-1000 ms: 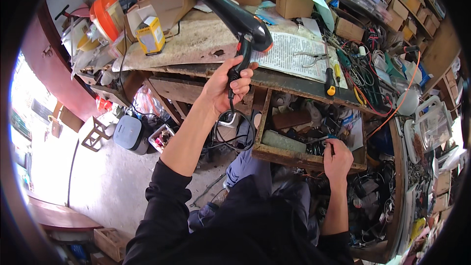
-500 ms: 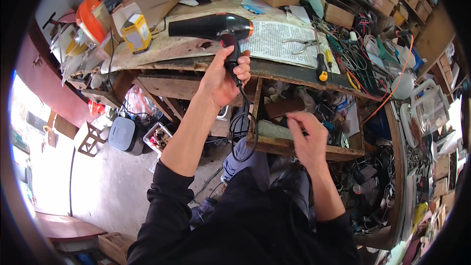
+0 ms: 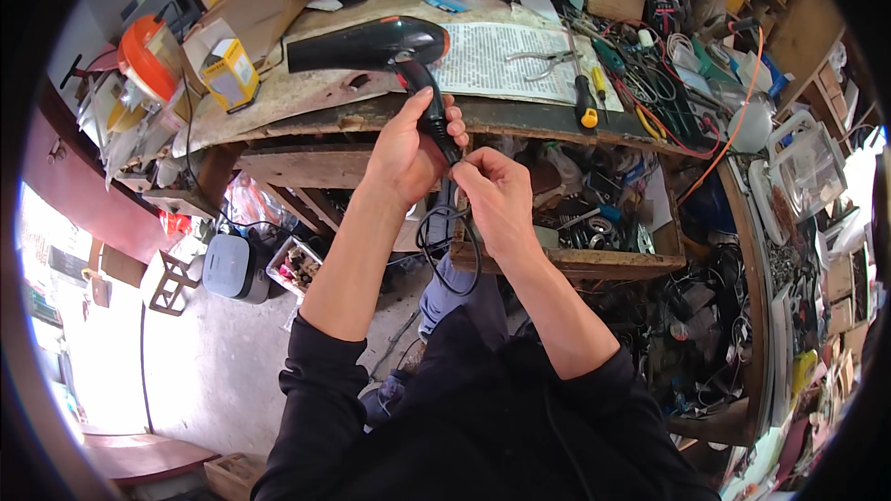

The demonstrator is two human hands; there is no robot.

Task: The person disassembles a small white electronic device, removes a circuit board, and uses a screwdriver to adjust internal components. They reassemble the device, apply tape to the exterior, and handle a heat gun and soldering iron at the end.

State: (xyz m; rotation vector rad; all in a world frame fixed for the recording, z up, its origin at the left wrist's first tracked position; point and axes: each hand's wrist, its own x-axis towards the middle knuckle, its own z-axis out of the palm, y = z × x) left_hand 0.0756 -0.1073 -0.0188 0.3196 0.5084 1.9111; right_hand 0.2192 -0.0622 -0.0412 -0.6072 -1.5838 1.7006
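Observation:
A black hair dryer (image 3: 371, 44) with orange-red trim is held above the workbench, its long nozzle toward the left. My left hand (image 3: 404, 156) is closed around its handle. Just under the handle, my right hand (image 3: 498, 197) pinches at the black power cord (image 3: 448, 213) where it leaves the grip. The fingertips partly hide that spot. Below both hands the cord hangs in a looped bundle in front of the open drawer.
On the bench (image 3: 306, 116) lie a printed sheet (image 3: 473, 74), pliers (image 3: 548, 63) and a yellow-black screwdriver (image 3: 584, 102). A yellow box (image 3: 230, 79) stands at left. The open wooden drawer (image 3: 575, 264) holds jumbled parts. Cables and tools crowd the right side.
My right hand has moved left from over the drawer to the cord below the handle. The view has shifted slightly; my left hand keeps its hold on the hair dryer.

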